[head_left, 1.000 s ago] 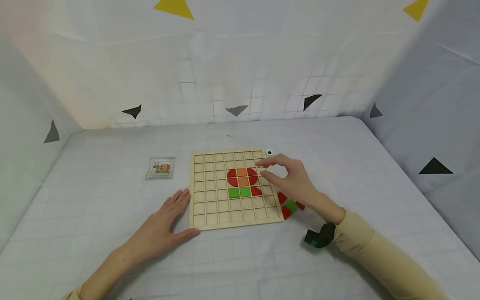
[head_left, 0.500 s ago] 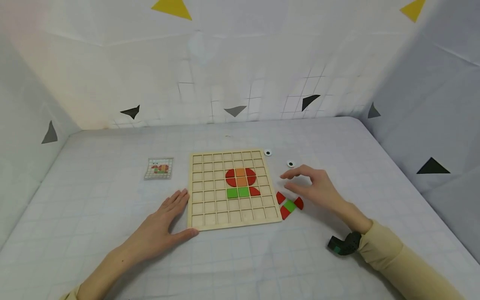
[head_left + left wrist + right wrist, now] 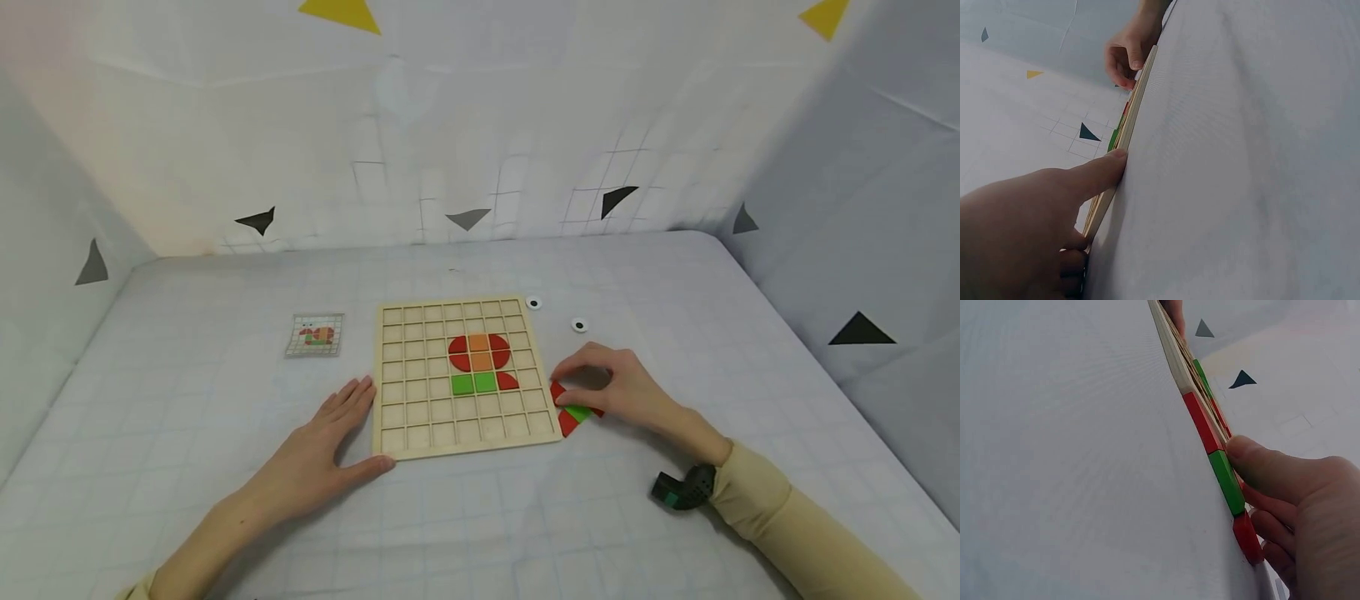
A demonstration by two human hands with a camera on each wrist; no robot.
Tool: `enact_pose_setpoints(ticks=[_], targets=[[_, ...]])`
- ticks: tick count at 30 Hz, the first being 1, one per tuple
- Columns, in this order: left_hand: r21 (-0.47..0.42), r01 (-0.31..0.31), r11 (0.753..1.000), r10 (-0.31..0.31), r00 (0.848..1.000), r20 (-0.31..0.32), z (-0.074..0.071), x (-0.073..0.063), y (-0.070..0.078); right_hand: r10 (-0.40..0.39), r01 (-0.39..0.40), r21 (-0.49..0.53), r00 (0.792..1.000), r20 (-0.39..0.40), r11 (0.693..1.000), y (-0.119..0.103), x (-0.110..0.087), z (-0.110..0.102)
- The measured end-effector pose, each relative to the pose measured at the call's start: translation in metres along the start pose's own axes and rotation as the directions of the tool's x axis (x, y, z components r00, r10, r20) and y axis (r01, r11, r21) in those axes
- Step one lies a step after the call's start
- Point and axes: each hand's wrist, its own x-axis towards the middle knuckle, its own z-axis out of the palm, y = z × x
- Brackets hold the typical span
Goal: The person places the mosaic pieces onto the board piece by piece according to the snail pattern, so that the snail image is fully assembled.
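A square wooden grid board (image 3: 468, 431) lies on the white cloth. Red quarter-circle tiles, two orange squares (image 3: 479, 342), two green squares (image 3: 474, 383) and one more red quarter-circle (image 3: 507, 382) sit in its cells. My left hand (image 3: 311, 458) rests flat at the board's left side, thumb at the near left corner. Beyond the right edge, my right hand (image 3: 618, 387) pinches a red quarter-circle tile (image 3: 557, 391) between thumb and forefinger. Under and beside that hand lie a loose green tile (image 3: 1227, 482) and red tiles (image 3: 1203, 422), partly hidden in the head view.
Two round eye pieces, one eye (image 3: 533, 303) by the board's far right corner and another eye (image 3: 579, 325) further right, lie on the cloth. A small picture card (image 3: 315, 336) lies left of the board. White sheets rise behind and at both sides.
The right hand has moved from over the board out to the right, setting down an eye piece there, then lowered toward the board's right edge onto a red tile. The left hand stays put.
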Motion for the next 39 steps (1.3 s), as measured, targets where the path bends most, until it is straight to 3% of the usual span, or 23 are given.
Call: enact_pose_setpoints(ticks=[9, 17, 32, 39], targets=[[0.001, 0.01, 1.0, -0.01, 1.0, 0.009, 0.0, -0.0005, -0.0011, -0.034, 0.035, -0.023, 0.999, 0.006, 0.999, 0.0007, -0.0001, 0.0021], [0.004, 0.003, 1.0, -0.003, 1.0, 0.002, 0.0007, -0.0006, -0.0011, 0.007, -0.007, -0.015, 1.0, 0.002, 1.0, -0.0015, -0.0012, 0.0019], [0.009, 0.003, 1.0, -0.003, 1.0, 0.003, 0.0003, -0.0015, -0.0011, 0.093, -0.101, -0.092, 0.992, -0.081, 0.991, -0.0038, -0.0009, 0.0026], [0.005, 0.002, 1.0, -0.002, 1.0, 0.003, -0.0003, -0.0016, -0.0001, 0.058, -0.071, -0.11, 0.992, -0.112, 0.991, -0.0034, -0.0002, 0.0031]])
